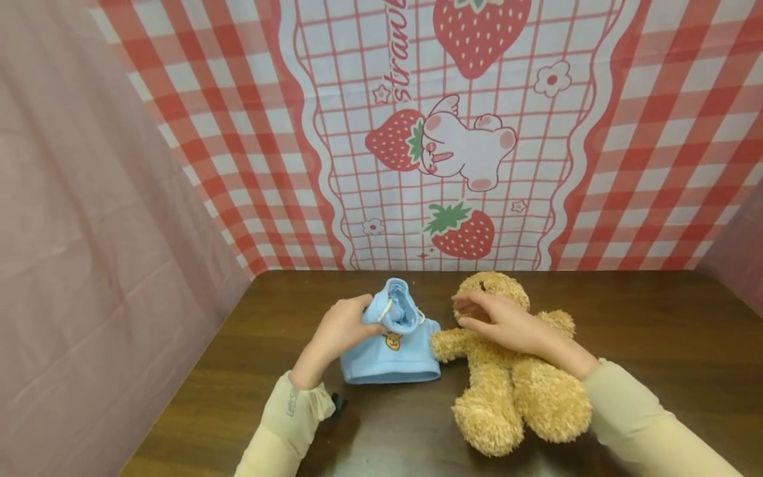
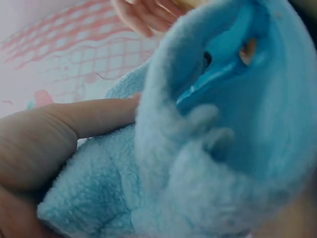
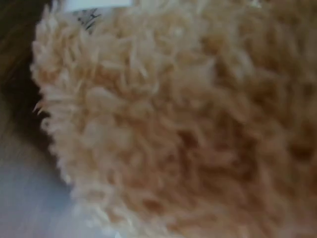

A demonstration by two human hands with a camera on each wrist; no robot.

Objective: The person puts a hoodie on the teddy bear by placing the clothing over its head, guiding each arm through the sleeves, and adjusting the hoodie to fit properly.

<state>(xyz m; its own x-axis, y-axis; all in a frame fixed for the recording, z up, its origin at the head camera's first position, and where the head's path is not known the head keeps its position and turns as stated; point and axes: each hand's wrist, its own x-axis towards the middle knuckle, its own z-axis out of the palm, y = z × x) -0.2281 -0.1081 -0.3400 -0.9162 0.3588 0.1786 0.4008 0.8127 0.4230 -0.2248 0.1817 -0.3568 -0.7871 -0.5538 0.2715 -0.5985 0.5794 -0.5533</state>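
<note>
A small light-blue hoodie [image 1: 381,364] with white drawstrings and a little animal-face patch is held up at the neck by my left hand [image 1: 340,331]. In the left wrist view, the thumb or a finger presses the outside of the fluffy blue cloth [image 2: 104,178], and a wide opening shows its smooth inside. To the right, a curly tan teddy bear [image 1: 485,371] lies on its back. My right hand [image 1: 512,324] reaches across its chest, fingers loosely bent over the side of its face. Blurred tan fur [image 3: 148,124] fills the right wrist view.
Both toys are on a dark brown wooden table [image 1: 238,391]. Behind it hangs a red-and-white checked cloth [image 1: 381,199] with strawberries. A pink curtain [image 1: 89,232] hangs at the left. A white tag [image 3: 96,5] shows at the fur's edge.
</note>
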